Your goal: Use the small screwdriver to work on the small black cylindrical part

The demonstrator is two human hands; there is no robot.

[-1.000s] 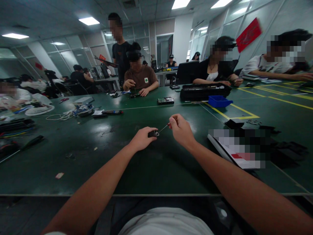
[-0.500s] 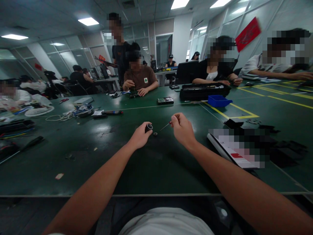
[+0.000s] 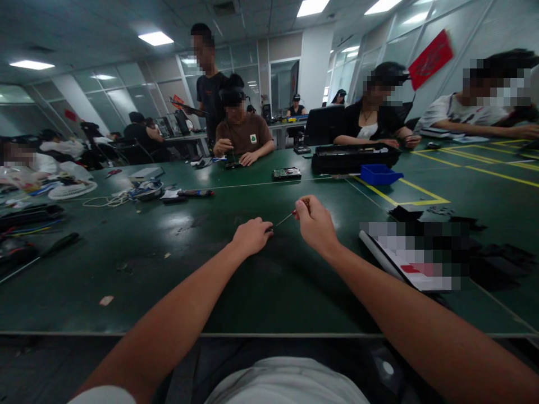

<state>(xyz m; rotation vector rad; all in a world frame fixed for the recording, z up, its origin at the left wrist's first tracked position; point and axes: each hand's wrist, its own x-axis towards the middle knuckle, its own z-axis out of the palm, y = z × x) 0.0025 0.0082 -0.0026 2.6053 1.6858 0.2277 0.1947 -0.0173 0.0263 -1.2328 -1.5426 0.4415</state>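
Note:
My right hand [image 3: 314, 224] is closed around a thin screwdriver [image 3: 285, 219] with a reddish handle end, its slender shaft pointing down and left. To its left, my left hand [image 3: 251, 235] is turned palm-down low over the table, fingers curled together. At those fingertips, by the screwdriver's tip, shows a sliver of a small dark piece [image 3: 271, 229]; its kind is unclear. Whatever lies under the left palm is hidden.
The green table [image 3: 252, 303] spreads around both hands. Ahead are a circuit-board drive [image 3: 287, 173], a long black housing [image 3: 356, 160] and a blue tray [image 3: 380, 174]. At left lie a pen-like tool [image 3: 196, 193] and a long screwdriver [image 3: 61, 244]. Co-workers sit opposite.
My left hand has rolled over and moved right, onto the small round part near the screwdriver tip. The black cylinder it held is now out of sight. My right hand stays nearly still.

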